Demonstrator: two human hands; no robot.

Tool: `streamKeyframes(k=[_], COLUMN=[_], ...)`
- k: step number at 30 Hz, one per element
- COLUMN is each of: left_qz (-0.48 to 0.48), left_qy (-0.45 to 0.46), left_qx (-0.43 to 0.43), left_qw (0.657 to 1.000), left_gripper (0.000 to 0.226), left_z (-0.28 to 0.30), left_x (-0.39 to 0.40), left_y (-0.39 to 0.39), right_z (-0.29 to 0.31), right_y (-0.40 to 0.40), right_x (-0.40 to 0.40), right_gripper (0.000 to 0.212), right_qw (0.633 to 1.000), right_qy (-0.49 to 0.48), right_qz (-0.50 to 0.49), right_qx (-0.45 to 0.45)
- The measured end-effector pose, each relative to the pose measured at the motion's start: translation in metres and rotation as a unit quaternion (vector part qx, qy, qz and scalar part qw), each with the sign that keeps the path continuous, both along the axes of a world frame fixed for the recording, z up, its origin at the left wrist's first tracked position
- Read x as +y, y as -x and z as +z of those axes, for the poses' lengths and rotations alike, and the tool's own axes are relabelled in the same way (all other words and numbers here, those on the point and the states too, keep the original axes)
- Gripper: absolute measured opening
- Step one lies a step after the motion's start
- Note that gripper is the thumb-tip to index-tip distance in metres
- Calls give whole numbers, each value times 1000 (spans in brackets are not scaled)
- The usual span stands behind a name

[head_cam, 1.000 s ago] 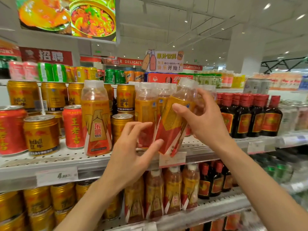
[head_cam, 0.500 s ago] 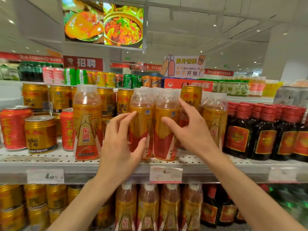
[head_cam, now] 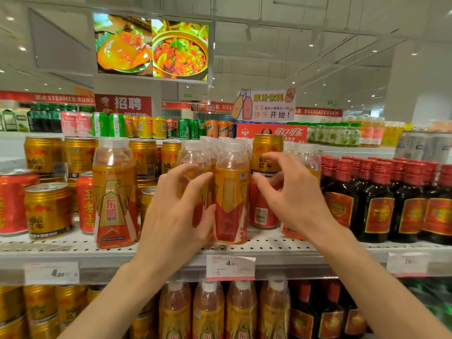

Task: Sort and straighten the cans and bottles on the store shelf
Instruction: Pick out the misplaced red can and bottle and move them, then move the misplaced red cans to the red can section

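Note:
Two orange drink bottles with clear caps stand upright side by side at the front of the white shelf (head_cam: 269, 250). My left hand (head_cam: 176, 223) covers the left bottle (head_cam: 193, 155), fingers curled over its front and thumb between the pair. The right bottle (head_cam: 231, 192) stands free. My right hand (head_cam: 291, 199) hovers just right of it, fingers loosely curled and holding nothing, in front of a red can (head_cam: 261, 211) with a gold can (head_cam: 266, 148) stacked on it. Another bottle of the same kind (head_cam: 113, 192) stands alone further left among cans.
Gold cans (head_cam: 47, 211) and red cans (head_cam: 12, 201) crowd the shelf's left part. Dark bottles with red caps (head_cam: 376, 206) fill the right. A price tag (head_cam: 230, 266) hangs on the shelf edge. More orange bottles (head_cam: 208, 311) line the shelf below.
The tilted bottle in my right hand was set upright beside its neighbour. My right hand then let go and drew back to the right. The camera moved closer.

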State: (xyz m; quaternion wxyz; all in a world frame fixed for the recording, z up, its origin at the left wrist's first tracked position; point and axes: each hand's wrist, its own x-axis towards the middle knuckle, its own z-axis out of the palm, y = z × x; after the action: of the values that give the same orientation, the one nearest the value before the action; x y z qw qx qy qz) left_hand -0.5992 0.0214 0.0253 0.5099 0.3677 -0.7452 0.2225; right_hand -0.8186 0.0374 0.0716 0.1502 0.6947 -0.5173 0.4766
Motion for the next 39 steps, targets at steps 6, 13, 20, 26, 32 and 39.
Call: streamKeyframes(k=[6, 13, 20, 26, 32, 39], left_qz=[38, 26, 14, 10, -35, -153], left_qy=[18, 13, 6, -8, -41, -137], left_qx=[-119, -117, -114, -101, -57, 12], left_qw=[992, 993, 993, 995, 997, 979], left_gripper=[62, 61, 62, 59, 64, 74], left_z=[17, 17, 15, 13, 9, -13], left_x=[-13, -15, -15, -13, -2, 20], left_y=[24, 21, 16, 19, 26, 52], right_z=[37, 55, 57, 50, 39, 0], right_y=[11, 8, 14, 23, 31, 32], right_x=[-18, -26, -17, -4, 19, 46], right_gripper=[53, 44, 38, 37, 32, 33], right_qw=[993, 990, 993, 998, 979, 935], right_qy=[-3, -61, -60, -22, -53, -129], right_qz=[-99, -116, -91, -4, 80, 166], right_qx=[58, 60, 48, -55, -178, -287])
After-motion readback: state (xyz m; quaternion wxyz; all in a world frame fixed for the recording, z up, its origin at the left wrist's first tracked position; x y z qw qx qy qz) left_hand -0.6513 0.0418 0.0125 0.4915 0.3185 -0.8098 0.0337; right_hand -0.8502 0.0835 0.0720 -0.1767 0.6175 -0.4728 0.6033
